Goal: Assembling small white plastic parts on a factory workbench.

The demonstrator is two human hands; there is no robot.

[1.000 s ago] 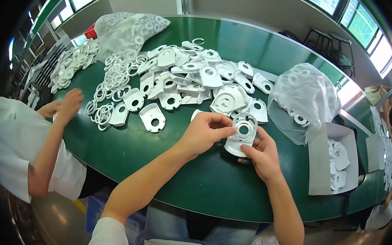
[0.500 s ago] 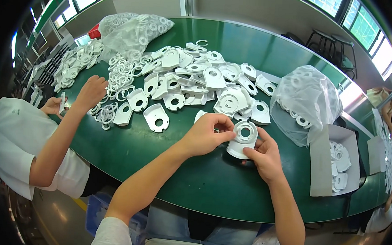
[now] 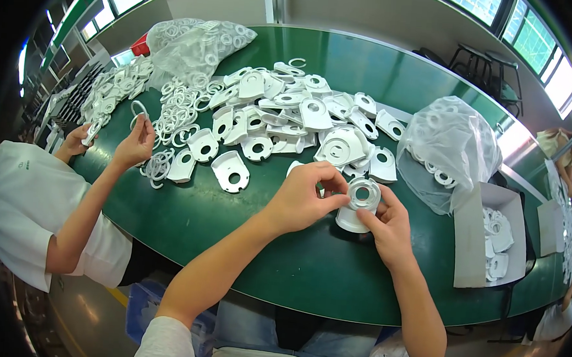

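My right hand grips a white plastic part above the near side of the green table, with the thumb across its front. The part has a rounded flared lower end and a glossy white ring around a round opening at its top. My left hand is closed, its thumb and forefinger pinching at the left edge of the ring; the other fingers curl behind and are partly hidden. Just beyond my hands lies a large heap of similar white parts, with one single part lying apart to the left.
At the left a co-worker's hand lifts a thin white ring beside a pile of rings. A clear bag of rings lies at the far left. To the right are another clear bag and an open box holding white parts.
The co-worker's hand has come up from the ring pile with a thin ring. My hands have shifted slightly right with the part, the left fingers still at its ring.
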